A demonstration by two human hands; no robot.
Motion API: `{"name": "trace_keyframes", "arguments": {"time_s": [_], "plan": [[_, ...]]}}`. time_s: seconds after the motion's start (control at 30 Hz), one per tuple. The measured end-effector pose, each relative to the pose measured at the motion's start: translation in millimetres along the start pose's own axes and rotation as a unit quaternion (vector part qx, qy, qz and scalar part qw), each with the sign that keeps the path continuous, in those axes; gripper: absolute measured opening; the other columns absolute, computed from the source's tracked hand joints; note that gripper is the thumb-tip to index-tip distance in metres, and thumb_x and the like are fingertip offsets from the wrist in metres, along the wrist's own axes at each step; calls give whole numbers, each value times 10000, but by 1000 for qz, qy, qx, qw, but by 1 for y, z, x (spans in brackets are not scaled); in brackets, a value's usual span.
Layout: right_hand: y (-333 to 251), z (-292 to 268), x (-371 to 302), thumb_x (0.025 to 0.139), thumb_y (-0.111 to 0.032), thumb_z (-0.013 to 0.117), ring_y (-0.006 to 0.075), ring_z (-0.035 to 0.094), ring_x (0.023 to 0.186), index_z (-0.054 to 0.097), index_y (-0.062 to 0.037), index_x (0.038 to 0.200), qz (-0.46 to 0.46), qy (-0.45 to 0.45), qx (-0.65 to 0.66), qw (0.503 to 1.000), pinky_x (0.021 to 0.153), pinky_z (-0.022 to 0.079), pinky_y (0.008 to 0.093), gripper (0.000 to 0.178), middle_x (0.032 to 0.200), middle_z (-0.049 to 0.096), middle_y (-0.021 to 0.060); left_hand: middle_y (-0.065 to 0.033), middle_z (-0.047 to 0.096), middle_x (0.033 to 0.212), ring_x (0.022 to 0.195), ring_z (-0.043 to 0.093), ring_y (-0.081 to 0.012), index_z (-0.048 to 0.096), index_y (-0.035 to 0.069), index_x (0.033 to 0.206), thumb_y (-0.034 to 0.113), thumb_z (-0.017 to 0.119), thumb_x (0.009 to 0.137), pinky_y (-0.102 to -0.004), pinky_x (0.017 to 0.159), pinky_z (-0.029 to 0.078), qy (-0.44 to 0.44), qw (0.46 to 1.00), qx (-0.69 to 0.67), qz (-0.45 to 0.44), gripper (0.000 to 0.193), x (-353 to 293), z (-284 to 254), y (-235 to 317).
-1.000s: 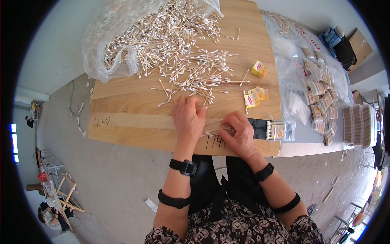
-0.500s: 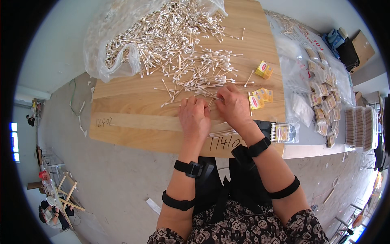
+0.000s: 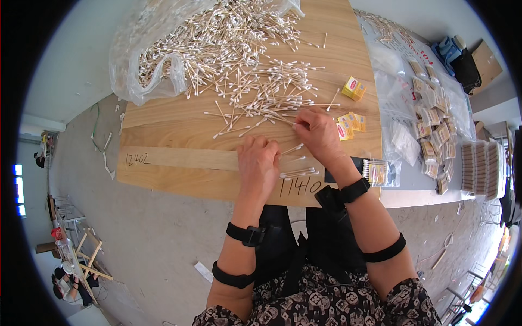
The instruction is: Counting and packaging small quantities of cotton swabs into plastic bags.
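Observation:
Loose cotton swabs [image 3: 272, 92] with white tips lie in a spread heap on the wooden table [image 3: 179, 136]. My left hand [image 3: 259, 165] rests by the near edge, fingers curled around several swabs; their white ends [image 3: 302, 173] stick out to its right. At the near edge of the heap, my right hand [image 3: 321, 136] pinches a swab by its end, thumb against forefinger. Beside that hand lie small yellow printed cards [image 3: 345, 129], fanned out. Right of its wrist sits a clear pouch [image 3: 376, 174] packed with swabs and a yellow card.
A big clear plastic bag [image 3: 122, 70] spills more swabs at the back left. A stack of yellow cards [image 3: 353, 88] stands farther right. On the grey table alongside are piled filled pouches [image 3: 435, 138] and a tall block of stacked packs [image 3: 481, 171].
My left hand has moved slightly nearer to me, and more swab ends show beside it. My right hand has shifted a little right, away from the left, onto a swab in the heap.

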State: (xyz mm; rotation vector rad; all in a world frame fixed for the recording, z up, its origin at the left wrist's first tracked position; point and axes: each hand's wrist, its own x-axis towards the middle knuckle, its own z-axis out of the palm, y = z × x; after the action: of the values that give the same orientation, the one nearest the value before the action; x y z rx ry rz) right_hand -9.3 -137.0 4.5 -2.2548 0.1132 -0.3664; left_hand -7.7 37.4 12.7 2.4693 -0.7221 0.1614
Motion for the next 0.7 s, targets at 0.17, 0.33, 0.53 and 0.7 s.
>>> {"name": "trace_keyframes", "arguments": {"time_s": [0.17,0.33,0.53,0.7], "plan": [[-6,-9,-8,778,-90,638,349,604,786,639,-18,808,8,-16,-13,1000,690,489,423,78,800,588,148,-46,584,779,853,544,-285,627,84,746,4,711,674,-410,778,413,-32,998,-35,35,137,-1,-8,0],[-6,-13,-19,766,-83,648,350,600,764,647,-25,819,-2,-11,-6,1000,677,486,418,79,815,579,141,-65,586,797,853,552,-292,617,59,799,-3,710,675,-409,811,424,-15,996,-81,33,167,-4,-2,-4],[-6,-16,-27,743,-93,660,349,613,763,652,-23,821,-21,-40,2,999,672,495,417,106,830,592,137,-103,554,1001,969,530,-302,628,67,1019,-6,723,676,-418,880,426,82,991,-103,-9,363,-8,1,1],[-11,-9,-16,744,-116,667,348,619,768,647,-16,833,21,-21,-6,1000,678,500,421,136,841,608,133,-96,549,1040,1023,500,-313,635,71,1026,43,710,709,-435,880,402,37,999,-18,8,327,-15,5,4]]}}
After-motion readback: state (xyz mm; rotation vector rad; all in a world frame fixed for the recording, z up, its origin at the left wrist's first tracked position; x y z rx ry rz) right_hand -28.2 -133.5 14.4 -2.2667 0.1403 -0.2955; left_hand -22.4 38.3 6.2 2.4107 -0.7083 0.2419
